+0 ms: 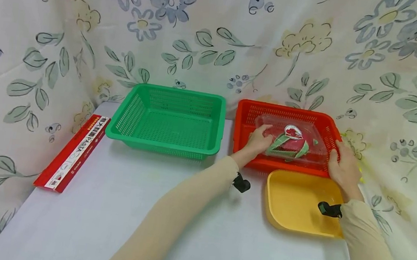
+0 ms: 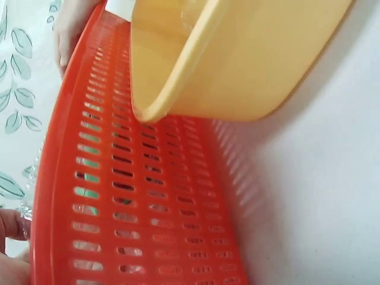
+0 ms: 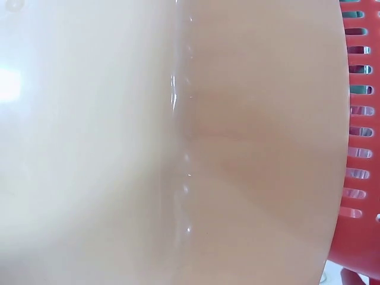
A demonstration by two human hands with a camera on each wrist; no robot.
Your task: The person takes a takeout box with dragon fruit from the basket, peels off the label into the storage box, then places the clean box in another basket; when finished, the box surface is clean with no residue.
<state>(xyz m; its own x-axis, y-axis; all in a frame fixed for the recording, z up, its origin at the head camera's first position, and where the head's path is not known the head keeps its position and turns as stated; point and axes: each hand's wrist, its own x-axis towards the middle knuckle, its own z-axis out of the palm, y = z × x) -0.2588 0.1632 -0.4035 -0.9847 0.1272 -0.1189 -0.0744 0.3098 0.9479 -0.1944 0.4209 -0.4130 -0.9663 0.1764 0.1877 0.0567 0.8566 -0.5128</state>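
A clear plastic container (image 1: 315, 153) with a round label lies tilted inside the red basket (image 1: 246, 151), and a dark red and green item shows through it. My left hand (image 1: 259, 142) grips the container's left end, thumb and fingers at its edge. On the basket's right rim, my right hand (image 1: 344, 169) holds with fingers over the edge. The left wrist view shows the red basket's slotted side (image 2: 136, 196), with part of my left hand (image 2: 13, 261) at the lower left beside clear plastic. The right wrist view is mostly the yellow tub (image 3: 267, 142).
In front of the red basket sits a yellow tub (image 1: 301, 200), touching or nearly touching it. A green basket (image 1: 172, 143) stands to its left, and a red pasta box (image 1: 72, 153) lies at the table's left edge. Floral cloth (image 1: 204, 31) hangs behind and at both sides.
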